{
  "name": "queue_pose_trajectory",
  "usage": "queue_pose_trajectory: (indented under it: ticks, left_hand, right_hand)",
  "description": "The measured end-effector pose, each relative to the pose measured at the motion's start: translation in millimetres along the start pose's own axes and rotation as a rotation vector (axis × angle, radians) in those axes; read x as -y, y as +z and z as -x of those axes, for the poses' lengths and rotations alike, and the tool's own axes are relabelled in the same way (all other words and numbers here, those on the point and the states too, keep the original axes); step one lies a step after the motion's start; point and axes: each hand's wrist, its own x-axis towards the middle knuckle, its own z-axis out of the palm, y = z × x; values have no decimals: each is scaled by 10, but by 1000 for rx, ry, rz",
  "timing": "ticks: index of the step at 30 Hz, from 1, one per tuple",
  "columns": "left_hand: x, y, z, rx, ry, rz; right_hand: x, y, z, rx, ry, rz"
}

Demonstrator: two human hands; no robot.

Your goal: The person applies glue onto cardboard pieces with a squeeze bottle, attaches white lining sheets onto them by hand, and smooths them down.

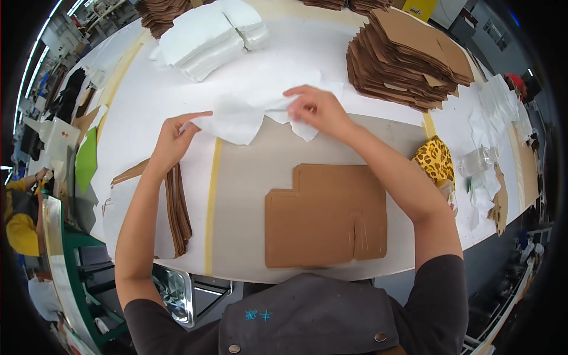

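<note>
A thin, limp white sheet (238,121) spreads in front of me above the tabletop, its lower edge hanging in loose folds. My left hand (176,137) pinches its left corner between thumb and index finger. Over the sheet's right part is my right hand (322,112), index finger stretched out and the other fingers bent. Its fingertips are smeared by motion, so whether they grip the sheet is unclear. Below my hands a flat brown cut-out panel (322,216), notched at its upper left and slit at lower right, lies on a grey board (239,195).
Stacked white sheets (201,41) stand at the back left, a tall pile of brown panels (408,62) at the back right. Beside my left forearm are more brown panels (177,207). A leopard-print cloth item (436,160) and clear container (476,161) lie right. Another person (25,219) is far left.
</note>
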Motion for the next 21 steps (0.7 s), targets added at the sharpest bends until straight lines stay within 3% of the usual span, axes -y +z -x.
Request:
queue_pose_trajectory:
  ticks: [2, 4, 8, 10, 12, 13, 14, 16, 18, 21]
  left_hand:
    - [53, -58, -164, -29, -63, 92]
    - [102, -125, -410, -206, -54, 263]
    - [-134, -183, -681, -358, 120, 360]
    - [-300, -135, -543, -293, -17, 76]
    - [-495, -32, -332, -204, -182, -89]
    - [-459, 46, -195, -130, 5, -138]
    - [-412, 107, -75, -53, 193, -186]
    - [-298, 196, 133, 23, 165, -167]
    - [-200, 256, 225, 102, 137, -147]
    - [-114, 305, 247, 123, 134, -155]
  right_hand:
    - [71, -91, -341, -296, 327, -553]
    - [45, -265, -643, -586, 407, -906]
    - [350, -548, -741, -706, 251, -895]
    - [486, -599, -497, -473, -18, -384]
    - [476, -534, -164, -329, -49, -51]
    - [411, -501, 23, -262, -52, 106]
    - [380, -443, 214, -208, 18, 140]
    - [280, -360, 510, -148, 94, 173]
    - [174, -285, 689, -170, -185, 402]
    - [169, -223, 706, -197, -214, 400]
